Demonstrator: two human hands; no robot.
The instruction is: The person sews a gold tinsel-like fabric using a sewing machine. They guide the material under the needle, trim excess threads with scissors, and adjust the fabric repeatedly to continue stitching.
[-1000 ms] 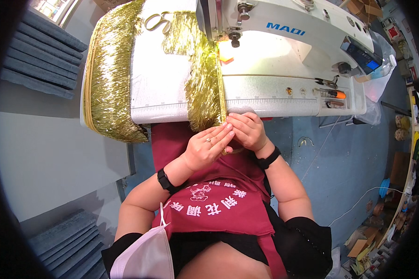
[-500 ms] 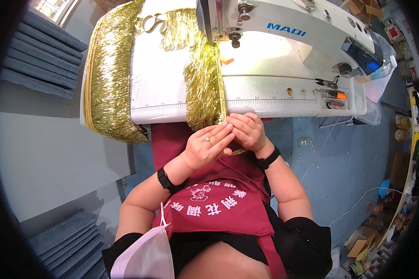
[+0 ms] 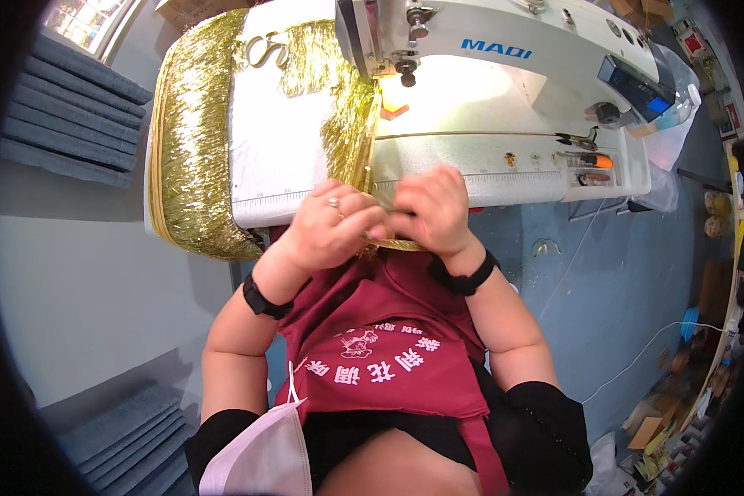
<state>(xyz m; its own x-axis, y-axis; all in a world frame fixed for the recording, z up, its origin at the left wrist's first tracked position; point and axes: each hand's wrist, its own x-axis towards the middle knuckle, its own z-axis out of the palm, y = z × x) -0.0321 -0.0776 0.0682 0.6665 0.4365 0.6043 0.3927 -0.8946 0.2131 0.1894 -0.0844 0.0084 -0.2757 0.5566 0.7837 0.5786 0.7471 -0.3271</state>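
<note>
Beyond left grip [image 3: 331, 225] and right grip [image 3: 431, 211], both pinching fringe [image 3: 345, 136]: machine [image 3: 463, 21], blue lettering [image 3: 496, 49]; below: apron [image 3: 388, 397], white characters [image 3: 379, 372].

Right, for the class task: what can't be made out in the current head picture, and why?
All in the head view:
Right-hand grip: blur hides the exact finger placement.
Gold fringe: the fingers of the left-hand grip and right-hand grip hide part of its edge.
Sewing machine: top cut off by the upper edge.
Face mask: bottom cut off by the lower edge.
</note>
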